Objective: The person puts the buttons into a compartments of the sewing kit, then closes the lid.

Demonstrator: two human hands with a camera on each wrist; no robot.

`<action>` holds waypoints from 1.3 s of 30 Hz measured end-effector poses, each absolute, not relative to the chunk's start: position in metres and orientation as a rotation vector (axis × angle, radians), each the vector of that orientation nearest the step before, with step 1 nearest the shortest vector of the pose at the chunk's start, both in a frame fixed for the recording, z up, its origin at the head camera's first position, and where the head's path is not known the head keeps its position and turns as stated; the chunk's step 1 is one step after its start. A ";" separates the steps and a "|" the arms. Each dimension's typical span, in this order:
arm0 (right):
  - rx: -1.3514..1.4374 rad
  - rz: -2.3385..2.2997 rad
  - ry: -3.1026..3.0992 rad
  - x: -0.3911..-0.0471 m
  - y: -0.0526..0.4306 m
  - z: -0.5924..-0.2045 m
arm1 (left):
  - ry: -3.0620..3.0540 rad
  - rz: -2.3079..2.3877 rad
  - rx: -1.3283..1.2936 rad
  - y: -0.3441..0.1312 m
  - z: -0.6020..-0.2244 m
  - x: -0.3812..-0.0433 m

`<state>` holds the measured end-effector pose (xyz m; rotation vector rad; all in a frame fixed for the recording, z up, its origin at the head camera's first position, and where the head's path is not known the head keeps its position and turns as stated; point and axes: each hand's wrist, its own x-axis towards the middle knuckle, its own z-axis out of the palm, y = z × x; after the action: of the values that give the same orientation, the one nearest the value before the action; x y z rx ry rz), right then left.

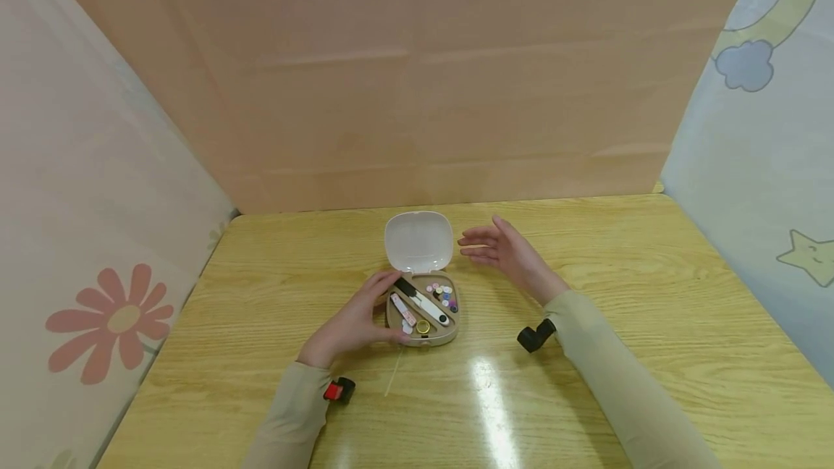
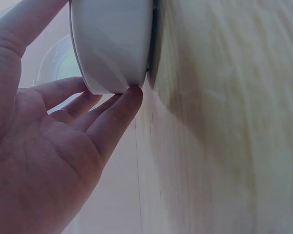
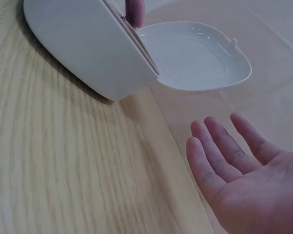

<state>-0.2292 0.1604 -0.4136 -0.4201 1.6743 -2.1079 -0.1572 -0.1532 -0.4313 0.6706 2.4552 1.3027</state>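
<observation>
A small white sewing kit box (image 1: 434, 339) sits on the table with its hinged lid (image 1: 419, 241) raised at the back. My left hand (image 1: 355, 322) grips the box's left side, thumb at the front corner and fingertips at the back corner; the left wrist view shows the fingertips (image 2: 133, 92) against its wall. Inside lie a white tool with a black end (image 1: 430, 307), a pink-and-white strip (image 1: 404, 310), a yellow ring-shaped piece (image 1: 423, 326) and several colourful buttons (image 1: 446, 292). Right of the lid, my right hand (image 1: 504, 246) hovers with relaxed fingers, holding nothing.
The wood-grain table (image 1: 293, 259) reaches back to a plain pinkish-tan backdrop (image 1: 417, 93). Printed fabric walls stand at both sides, with a flower (image 1: 124, 318) on the left and a moon and star on the right. A thin pale strand (image 1: 394, 373) lies before the box.
</observation>
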 end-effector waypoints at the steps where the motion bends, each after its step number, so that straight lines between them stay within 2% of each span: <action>1: -0.429 -2.112 1.660 -0.231 0.159 -0.413 | 2.466 1.292 0.671 -0.153 -0.431 -0.157; 13: -0.531 -2.125 1.514 -0.237 0.152 -0.410 | 2.404 1.350 0.610 -0.153 -0.429 -0.155; 39: -0.607 -2.202 1.373 -0.225 0.146 -0.412 | 2.313 1.464 0.479 -0.150 -0.425 -0.152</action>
<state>-0.2253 0.1457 -0.4124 -0.6065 1.3735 -2.2016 -0.1517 -0.1498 -0.4245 0.4789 2.3128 1.4640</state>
